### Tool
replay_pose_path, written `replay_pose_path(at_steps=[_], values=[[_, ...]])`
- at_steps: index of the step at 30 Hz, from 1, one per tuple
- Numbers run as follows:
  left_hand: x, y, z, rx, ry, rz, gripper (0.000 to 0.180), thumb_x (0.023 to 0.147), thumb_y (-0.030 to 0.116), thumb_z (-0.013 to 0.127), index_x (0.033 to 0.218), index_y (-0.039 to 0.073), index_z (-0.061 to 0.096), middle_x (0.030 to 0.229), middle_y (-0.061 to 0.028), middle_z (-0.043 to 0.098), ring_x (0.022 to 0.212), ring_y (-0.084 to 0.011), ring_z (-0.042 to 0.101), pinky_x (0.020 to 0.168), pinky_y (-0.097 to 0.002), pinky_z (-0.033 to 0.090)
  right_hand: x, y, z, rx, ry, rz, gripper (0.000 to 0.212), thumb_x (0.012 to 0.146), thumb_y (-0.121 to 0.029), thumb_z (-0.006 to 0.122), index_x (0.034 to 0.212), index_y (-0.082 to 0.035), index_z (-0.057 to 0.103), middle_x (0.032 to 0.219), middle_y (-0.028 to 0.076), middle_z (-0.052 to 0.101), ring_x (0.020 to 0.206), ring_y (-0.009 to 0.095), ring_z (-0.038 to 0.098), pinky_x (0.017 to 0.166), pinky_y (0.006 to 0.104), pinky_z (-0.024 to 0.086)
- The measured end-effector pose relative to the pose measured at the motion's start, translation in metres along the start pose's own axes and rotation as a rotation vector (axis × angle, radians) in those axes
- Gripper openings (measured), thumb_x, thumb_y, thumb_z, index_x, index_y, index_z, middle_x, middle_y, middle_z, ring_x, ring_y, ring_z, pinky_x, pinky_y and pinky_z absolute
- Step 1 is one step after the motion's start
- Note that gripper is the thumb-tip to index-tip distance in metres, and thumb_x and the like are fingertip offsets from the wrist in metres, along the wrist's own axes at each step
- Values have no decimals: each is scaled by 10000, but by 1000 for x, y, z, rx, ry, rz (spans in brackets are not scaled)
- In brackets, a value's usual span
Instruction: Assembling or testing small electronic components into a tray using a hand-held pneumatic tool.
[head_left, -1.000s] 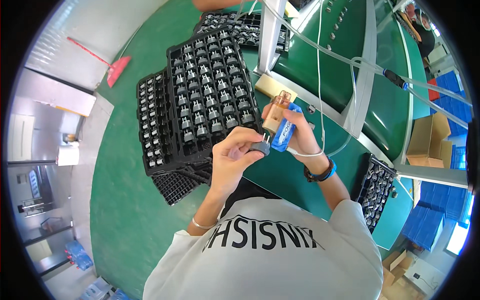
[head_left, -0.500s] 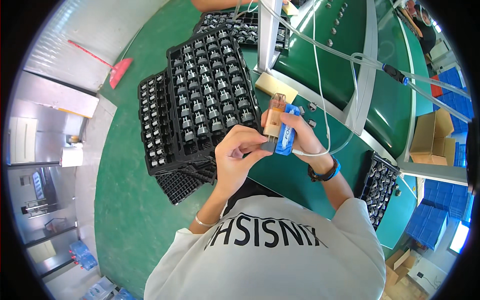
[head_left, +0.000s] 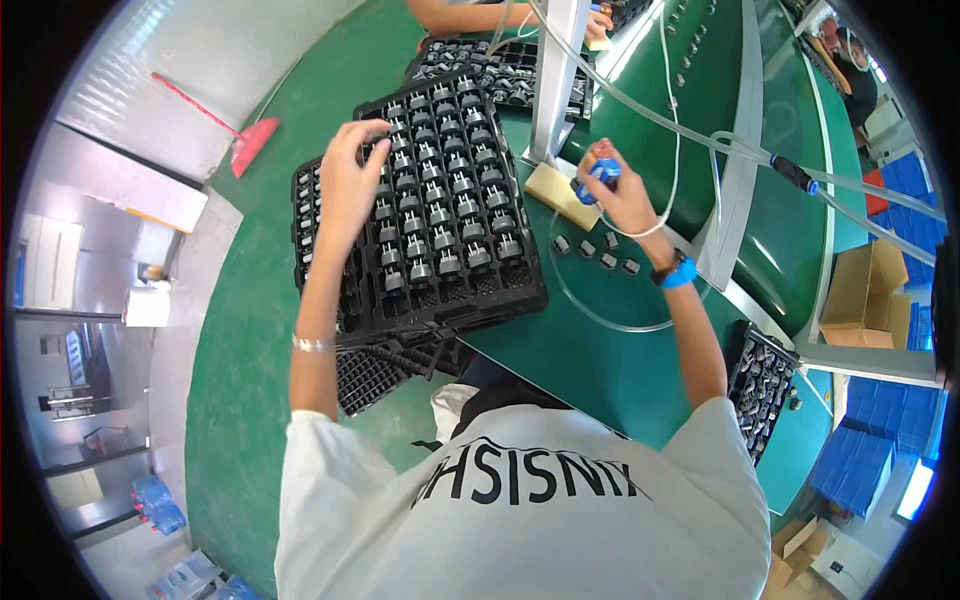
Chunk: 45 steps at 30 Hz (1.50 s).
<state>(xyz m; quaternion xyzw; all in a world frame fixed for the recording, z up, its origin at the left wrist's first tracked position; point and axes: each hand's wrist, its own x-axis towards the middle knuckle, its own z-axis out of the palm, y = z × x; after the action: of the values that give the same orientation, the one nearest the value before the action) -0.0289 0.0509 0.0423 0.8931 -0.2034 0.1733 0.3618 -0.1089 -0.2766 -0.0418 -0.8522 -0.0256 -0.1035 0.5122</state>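
My left hand (head_left: 350, 175) is over the left part of a black tray (head_left: 425, 315), thumb and forefinger apart, with nothing visible between them. The tray carries rows of small dark round parts with metal prongs (head_left: 448, 262); some pockets at its near edge hold none. In my right hand (head_left: 628, 203) is a blue-wrapped hand tool (head_left: 598, 188), my fingers closed around it. A thin pale tube runs from the tool. Below that hand several small grey-and-black parts (head_left: 608, 261) lie loose on the green table, near a pale yellow block (head_left: 562, 197).
More black trays (head_left: 370, 380) are stacked under and beside the first. A white post (head_left: 556, 85) and hanging tubes (head_left: 690, 130) stand beyond the table. Another person's arm (head_left: 465, 15) works at the far side. A filled tray (head_left: 762, 385) lies at right.
My hands have moved apart: the left went up-left from the tool to the tray, the right moved farther away with the tool. Loose parts on the table now show more fully.
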Motion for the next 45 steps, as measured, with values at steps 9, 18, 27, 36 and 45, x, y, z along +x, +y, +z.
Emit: replay_pose_path(at_steps=[9, 18, 27, 36, 45], values=[[59, -75, 46, 266, -157, 116, 184, 761, 85, 607, 943, 57, 612, 907, -91, 591, 822, -247, 580, 745, -323, 455, -2, 2, 19, -155, 7, -185, 305, 719, -91, 566, 999, -17, 469, 773, 192, 543, 712, 401, 527, 666, 369, 448], [74, -81, 47, 287, -207, 126, 154, 760, 79, 602, 912, 82, 578, 850, -79, 558, 817, -253, 555, 721, -351, 441, -13, 10, 13, -110, -51, -181, 679, 640, -224, 778, 1160, -26, 388, 1022, 191, 534, 931, 352, 543, 808, 356, 435], [78, -83, 35, -188, -69, -72, 161, 871, 118, 519, 1013, 42, 518, 1004, -102, 587, 898, -177, 568, 758, -284, 446, -8, 10, 10, -99, -89, -198, 746, 593, -236, 812, 1169, -6, 398, 1077, 172, 495, 987, 311, 511, 854, 338, 412], [-12, 3, -1, -1261, -299, -478, 201, 901, 144, 467, 1083, 61, 445, 978, -27, 521, 902, -126, 531, 794, -245, 436, 11, 22, 13, 229, 123, -33, 281, 746, -140, 659, 954, -20, 512, 778, 24, 523, 732, 98, 495, 713, 251, 436], [-122, 43, -17, -1358, -548, -521, 172, 820, 49, 564, 987, 31, 528, 1009, -57, 557, 914, -129, 541, 810, -267, 445, 75, 139, -72, -486, 636, -33, 351, 761, -280, 618, 1020, -74, 502, 800, 200, 612, 775, 369, 598, 645, 412, 501]])
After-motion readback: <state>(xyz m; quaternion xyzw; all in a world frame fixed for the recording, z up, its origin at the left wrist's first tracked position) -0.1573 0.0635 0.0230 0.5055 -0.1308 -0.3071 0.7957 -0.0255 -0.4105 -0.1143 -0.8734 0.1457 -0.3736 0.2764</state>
